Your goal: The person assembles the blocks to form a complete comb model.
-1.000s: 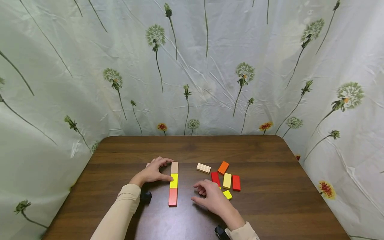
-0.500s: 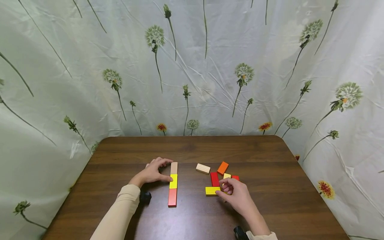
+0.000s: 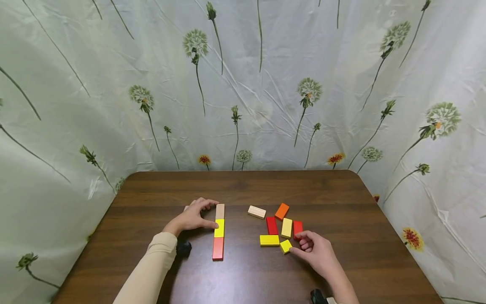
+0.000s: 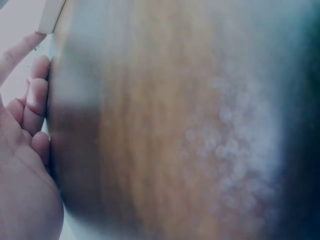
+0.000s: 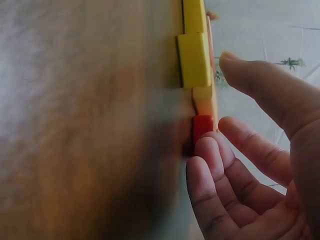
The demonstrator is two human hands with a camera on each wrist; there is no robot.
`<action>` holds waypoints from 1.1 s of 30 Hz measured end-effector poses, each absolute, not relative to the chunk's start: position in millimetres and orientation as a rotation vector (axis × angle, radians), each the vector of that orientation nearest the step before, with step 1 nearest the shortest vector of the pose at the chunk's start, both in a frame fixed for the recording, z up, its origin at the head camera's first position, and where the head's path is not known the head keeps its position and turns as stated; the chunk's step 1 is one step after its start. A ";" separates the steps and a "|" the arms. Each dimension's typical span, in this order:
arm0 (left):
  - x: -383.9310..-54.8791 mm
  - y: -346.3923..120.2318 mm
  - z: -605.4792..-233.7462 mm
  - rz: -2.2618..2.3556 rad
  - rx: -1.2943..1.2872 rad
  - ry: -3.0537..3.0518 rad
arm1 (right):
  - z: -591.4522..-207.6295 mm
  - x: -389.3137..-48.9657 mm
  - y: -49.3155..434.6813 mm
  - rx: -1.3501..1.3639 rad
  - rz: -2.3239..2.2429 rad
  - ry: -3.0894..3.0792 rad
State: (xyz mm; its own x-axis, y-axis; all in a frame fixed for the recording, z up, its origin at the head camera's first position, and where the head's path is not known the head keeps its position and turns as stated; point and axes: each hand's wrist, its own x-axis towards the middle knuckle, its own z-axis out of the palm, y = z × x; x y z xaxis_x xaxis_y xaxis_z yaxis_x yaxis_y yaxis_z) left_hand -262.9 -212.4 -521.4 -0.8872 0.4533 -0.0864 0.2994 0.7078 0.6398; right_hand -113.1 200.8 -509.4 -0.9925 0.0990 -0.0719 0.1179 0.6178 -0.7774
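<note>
- The left hand (image 3: 191, 218) has thumb and forefinger spread: the thumb touches the long yellow block (image 3: 220, 232), the forefinger the pale block (image 3: 220, 211) lined up beyond it.
- The right hand (image 3: 319, 255) is loosely bent, thumb apart.
- The small yellow block (image 3: 285, 246) lies just beside its thumb tip, the red block (image 3: 298, 228) by its forefinger; contact is unclear.

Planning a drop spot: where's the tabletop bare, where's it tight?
Bare: table between its far edge and the orange block; the lane between the three-block row and long yellow block; right of the right hand. Tight: around the small yellow block and pale yellow block; just left of the row, where the left hand is.
</note>
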 end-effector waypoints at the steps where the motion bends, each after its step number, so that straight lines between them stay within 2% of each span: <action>1: -262.8 -212.3 -521.3 0.944 0.599 2.679 | -510.2 -112.9 201.7 0.194 -1.345 2.797; 33: -263.2 -212.9 -522.5 0.963 0.597 2.674 | -519.2 -109.7 198.7 0.209 -1.233 2.881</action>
State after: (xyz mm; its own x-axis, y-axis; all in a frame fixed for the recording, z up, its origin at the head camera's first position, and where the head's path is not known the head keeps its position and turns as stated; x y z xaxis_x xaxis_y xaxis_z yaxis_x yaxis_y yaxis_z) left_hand -263.2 -212.9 -522.5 -0.8887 0.4511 -0.0821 0.2953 0.7001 0.6502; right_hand -109.7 198.7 -519.2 -0.9911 0.1220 -0.0528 0.1225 0.6831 -0.7200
